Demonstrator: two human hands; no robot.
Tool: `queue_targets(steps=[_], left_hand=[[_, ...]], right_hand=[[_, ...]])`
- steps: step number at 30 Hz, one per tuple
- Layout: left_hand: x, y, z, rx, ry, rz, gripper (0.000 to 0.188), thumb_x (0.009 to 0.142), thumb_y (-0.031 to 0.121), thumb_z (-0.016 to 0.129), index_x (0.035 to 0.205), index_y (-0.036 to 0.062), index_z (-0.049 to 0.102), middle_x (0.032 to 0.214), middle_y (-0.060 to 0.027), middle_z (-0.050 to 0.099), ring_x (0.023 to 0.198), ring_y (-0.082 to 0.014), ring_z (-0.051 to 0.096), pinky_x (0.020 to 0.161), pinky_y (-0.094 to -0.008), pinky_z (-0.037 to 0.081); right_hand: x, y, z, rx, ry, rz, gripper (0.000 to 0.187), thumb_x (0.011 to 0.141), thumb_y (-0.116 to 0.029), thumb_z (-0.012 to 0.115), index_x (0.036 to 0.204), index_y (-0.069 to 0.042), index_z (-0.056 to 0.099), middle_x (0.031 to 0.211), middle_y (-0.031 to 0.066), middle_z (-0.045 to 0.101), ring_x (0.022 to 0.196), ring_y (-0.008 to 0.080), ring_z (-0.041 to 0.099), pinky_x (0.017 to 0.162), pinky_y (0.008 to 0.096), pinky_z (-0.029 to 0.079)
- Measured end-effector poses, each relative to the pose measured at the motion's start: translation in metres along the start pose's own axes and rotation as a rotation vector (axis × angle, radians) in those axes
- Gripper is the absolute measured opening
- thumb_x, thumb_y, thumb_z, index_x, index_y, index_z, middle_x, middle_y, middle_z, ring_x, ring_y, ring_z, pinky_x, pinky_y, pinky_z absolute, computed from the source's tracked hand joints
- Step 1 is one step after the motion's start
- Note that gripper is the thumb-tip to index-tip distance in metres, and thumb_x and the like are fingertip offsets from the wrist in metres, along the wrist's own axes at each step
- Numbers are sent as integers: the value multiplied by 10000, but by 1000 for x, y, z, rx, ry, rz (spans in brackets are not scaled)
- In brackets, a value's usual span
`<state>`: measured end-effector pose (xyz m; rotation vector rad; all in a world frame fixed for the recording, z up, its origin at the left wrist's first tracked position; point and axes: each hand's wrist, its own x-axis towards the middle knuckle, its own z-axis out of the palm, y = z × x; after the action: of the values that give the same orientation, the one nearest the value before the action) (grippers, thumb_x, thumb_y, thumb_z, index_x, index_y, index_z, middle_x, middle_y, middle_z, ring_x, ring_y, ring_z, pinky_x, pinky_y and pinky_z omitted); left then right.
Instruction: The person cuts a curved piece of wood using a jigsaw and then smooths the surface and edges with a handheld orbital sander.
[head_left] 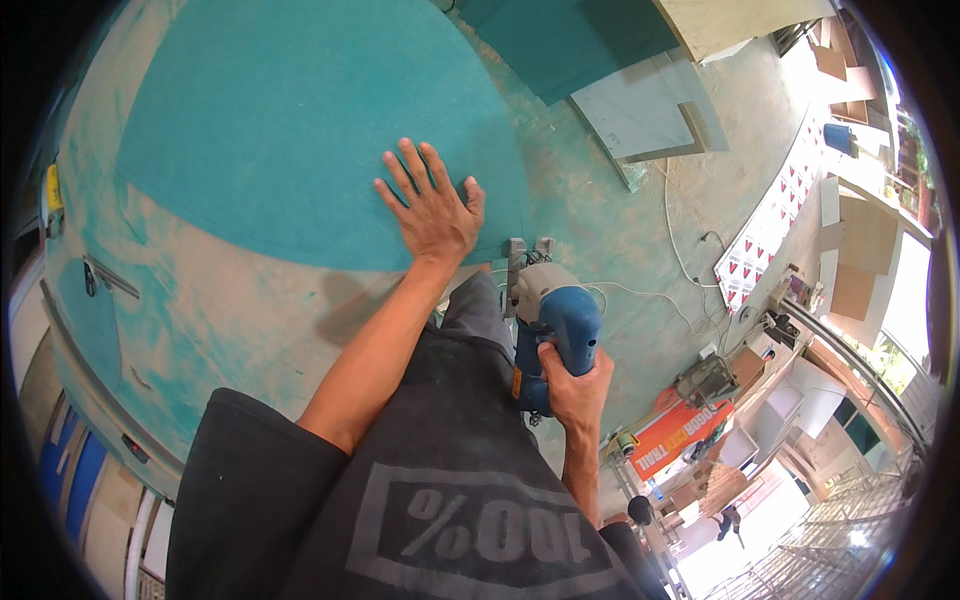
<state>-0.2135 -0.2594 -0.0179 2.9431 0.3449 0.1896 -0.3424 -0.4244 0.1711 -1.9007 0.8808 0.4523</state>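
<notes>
Spread flat with its fingers apart, my left hand [440,215] presses on a large teal board [300,130], near its front right part. My right hand [578,385] is wrapped round the handle of a blue power tool with a grey metal head [570,320], which looks like a jigsaw. The tool's forked metal base sits at the board's front right corner, just right of my left hand. Its blade, if fitted, is hidden from this view. My leg in dark trousers [470,310] shows between my left forearm and the tool.
Dusty, teal-stained floor [220,300] surrounds the board. Cabinet-like panels [640,110] stand at the far right. A pale cable [668,220] loops across the floor. A patterned white strip [770,220], an orange banner [680,440] and a metal clamp-like bar [110,275] lie around.
</notes>
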Motion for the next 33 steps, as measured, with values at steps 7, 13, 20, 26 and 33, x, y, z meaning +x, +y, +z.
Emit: queue_targets(steps=[7,13,20,26,33], left_hand=[[1,3,-2,-19,-34,-34,805,941,457,519,1562,-25,346,1663,-234,257,1548,-464,186,1204,-670,150],[1,-2,1,-31,-27,-47,818,935,475,520,1569,-12,345,1665,-227,254,1554,-454,175,1214,-661,126],[0,0,1,-40,-26,-43,816,933,476,520,1569,-2,343,1667,-222,246,1553,-451,175,1217,-656,120],[1,0,1,-33,-19,-37,808,937,475,524,1564,-1,342,1661,-225,253,1553,-451,172,1212,-659,132],[2,2,0,-38,-33,-43,815,935,472,539,1567,2,333,1663,-227,245,1553,-454,171,1211,-660,136]], right_hand=[[0,-3,0,7,18,-3,187,843,-104,755,963,29,700,813,40,685,759,109,608,729,297,510],[1,-11,1,-36,4,19,189,842,-105,751,963,33,703,816,41,688,765,104,610,732,295,510],[0,-9,0,-33,6,24,188,843,-110,747,951,37,700,798,39,679,749,101,601,720,295,507],[-2,2,0,-8,8,12,201,849,-114,746,969,39,696,789,33,668,746,101,591,715,294,503],[-3,0,9,-14,57,-64,98,846,-71,738,900,-3,694,713,6,641,615,84,594,589,258,470]])
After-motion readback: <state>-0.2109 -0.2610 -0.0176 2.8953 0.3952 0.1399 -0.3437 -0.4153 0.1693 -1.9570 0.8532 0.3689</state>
